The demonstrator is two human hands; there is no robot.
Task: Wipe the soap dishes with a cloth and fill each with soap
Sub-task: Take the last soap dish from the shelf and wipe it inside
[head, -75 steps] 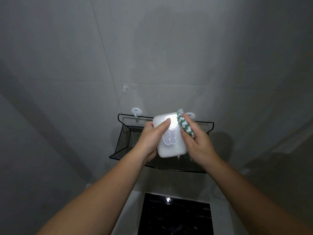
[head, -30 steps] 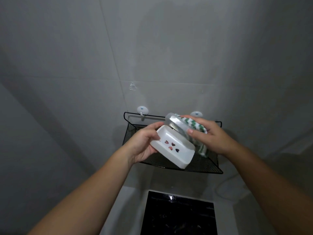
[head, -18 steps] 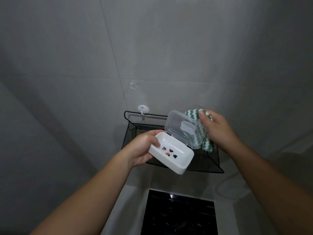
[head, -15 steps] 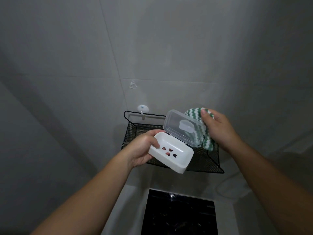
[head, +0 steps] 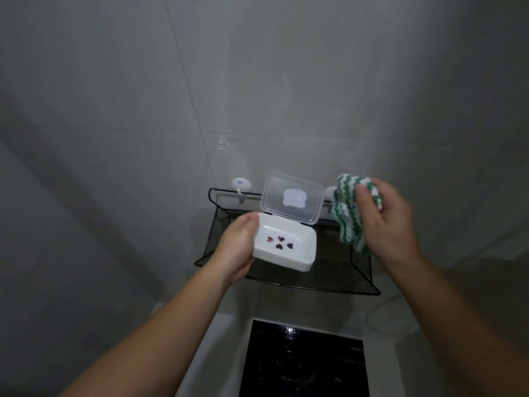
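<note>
Cloth (head: 347, 214) now clear of the lid (head: 292, 197), which stands open.
I see my left hand (head: 237, 247) gripping the soap dish (head: 297, 253), right hand (head: 386, 227) clutching the cloth.

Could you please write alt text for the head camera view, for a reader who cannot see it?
A person's left hand holds an open, empty white soap dish, its clear hinged lid raised, while the right hand grips a green-and-white cloth beside it. Behind them a black mesh shelf hangs on a grey tiled wall.
</note>
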